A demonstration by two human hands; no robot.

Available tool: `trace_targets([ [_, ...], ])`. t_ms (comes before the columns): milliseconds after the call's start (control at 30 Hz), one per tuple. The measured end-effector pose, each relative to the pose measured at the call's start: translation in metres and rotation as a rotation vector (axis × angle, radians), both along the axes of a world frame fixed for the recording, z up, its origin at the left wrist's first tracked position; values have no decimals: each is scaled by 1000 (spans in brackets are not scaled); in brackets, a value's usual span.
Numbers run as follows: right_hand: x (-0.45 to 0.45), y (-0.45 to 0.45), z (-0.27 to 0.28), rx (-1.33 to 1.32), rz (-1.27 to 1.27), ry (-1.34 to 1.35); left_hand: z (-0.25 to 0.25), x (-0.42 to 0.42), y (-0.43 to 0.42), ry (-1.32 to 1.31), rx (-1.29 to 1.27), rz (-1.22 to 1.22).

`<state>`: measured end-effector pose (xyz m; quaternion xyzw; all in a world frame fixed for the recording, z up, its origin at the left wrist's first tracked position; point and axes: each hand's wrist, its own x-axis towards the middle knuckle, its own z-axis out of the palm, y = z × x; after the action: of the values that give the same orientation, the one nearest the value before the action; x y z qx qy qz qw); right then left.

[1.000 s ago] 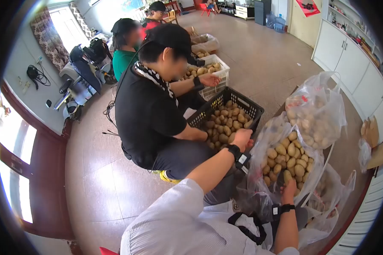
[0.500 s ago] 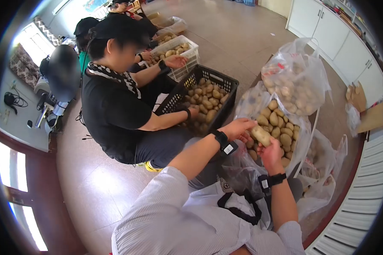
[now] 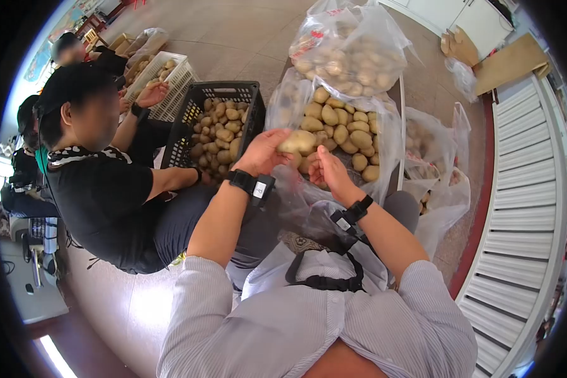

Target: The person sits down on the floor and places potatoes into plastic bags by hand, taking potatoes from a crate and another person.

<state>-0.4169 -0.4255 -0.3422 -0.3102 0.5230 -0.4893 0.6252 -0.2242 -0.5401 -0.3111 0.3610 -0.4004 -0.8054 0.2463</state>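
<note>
A pale potato (image 3: 298, 143) is held in front of me, its left end gripped between the thumb and fingers of my left hand (image 3: 264, 152). Just to the right of it is my right hand (image 3: 332, 172), fingers loosely bent and apart, the fingertips close to the potato's right end; I cannot tell whether they touch it. Beneath and beyond both hands lies an open clear plastic bag (image 3: 389, 148) full of potatoes (image 3: 360, 139). Both wrists carry black bands with small devices.
On my left a person in black (image 3: 101, 195) sits by a black crate (image 3: 252, 94) of potatoes, one hand reaching into it. A white crate (image 3: 181, 79) stands behind. Another potato bag (image 3: 349, 53) is at the back, more bags (image 3: 438, 160) at right beside a white radiator (image 3: 516, 208).
My view has swung to the right. The potato, held by both hands before, is now in my left hand, and my right hand has loosened from it.
</note>
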Motion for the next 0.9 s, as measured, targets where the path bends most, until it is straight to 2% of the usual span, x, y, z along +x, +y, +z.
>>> trace_targets([
  [100,-14,2,-28,-49,27,128,-9,8,-14,29,25,94],
  [167,-22,6,-38,46,-90,306,-11,13,-20,36,34,216],
  [200,-32,5,-55,49,-91,302,-7,16,-20,7,44,256],
  [267,-51,3,-93,-115,-91,663,-8,24,-25,8,52,306],
  [300,-52,5,-91,-113,-90,661,-12,29,-30,15,54,355],
  [367,-55,7,-87,-195,-61,924,-18,39,-39,22,63,358],
  [400,-52,8,-83,-195,-60,923,-22,44,-43,10,78,418],
  [467,-41,13,-77,-276,15,1113,-30,54,-51,-38,97,530],
  [600,-15,17,-57,-389,192,1252,-56,79,-70,-61,179,749],
  [667,-9,16,-66,-562,281,1368,-71,97,-80,-128,188,739],
  [733,-8,15,-70,-561,334,1406,-88,114,-94,-313,221,717],
  [767,-7,16,-71,-548,381,1450,-99,127,-99,-313,221,725],
  [800,-7,17,-71,-555,385,1449,-119,145,-107,-916,-467,355],
  [833,-7,17,-70,-520,429,1474,-121,153,-108,-1441,-1157,-128],
  [900,-7,19,-71,-491,472,1499,-128,155,-109,-1542,-1076,-109],
])
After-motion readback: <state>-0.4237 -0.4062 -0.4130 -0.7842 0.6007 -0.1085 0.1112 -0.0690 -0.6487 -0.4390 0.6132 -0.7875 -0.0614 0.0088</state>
